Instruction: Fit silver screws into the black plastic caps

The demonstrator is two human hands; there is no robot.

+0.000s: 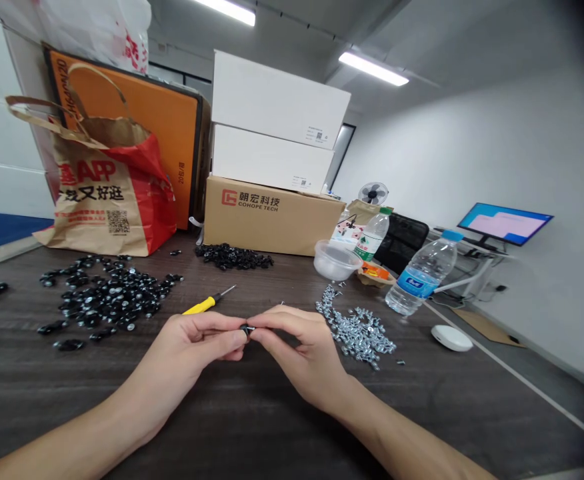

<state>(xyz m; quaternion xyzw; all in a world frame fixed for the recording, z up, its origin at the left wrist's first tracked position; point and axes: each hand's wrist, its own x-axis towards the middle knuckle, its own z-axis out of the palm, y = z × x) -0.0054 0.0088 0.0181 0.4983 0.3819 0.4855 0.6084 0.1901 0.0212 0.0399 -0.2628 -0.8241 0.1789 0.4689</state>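
My left hand [192, 350] and my right hand [299, 350] meet over the dark wooden table [252, 427]. Both pinch one small black part [245, 329] between thumb and fingertips; a silver bit shows at its right side, against my right fingers. A yellow-handled screwdriver [207, 303] lies just behind my left hand. A heap of small silver screws [359, 327] lies to the right of my right hand. A spread of black round parts [105, 297] lies to the left of my left hand.
A second black pile [235, 257] lies before a cardboard box [272, 213] bearing two white boxes [277, 127]. A paper bag [105, 187] stands at back left. A plastic bowl [336, 260], two water bottles [422, 273] and a white puck [451, 337] are on the right.
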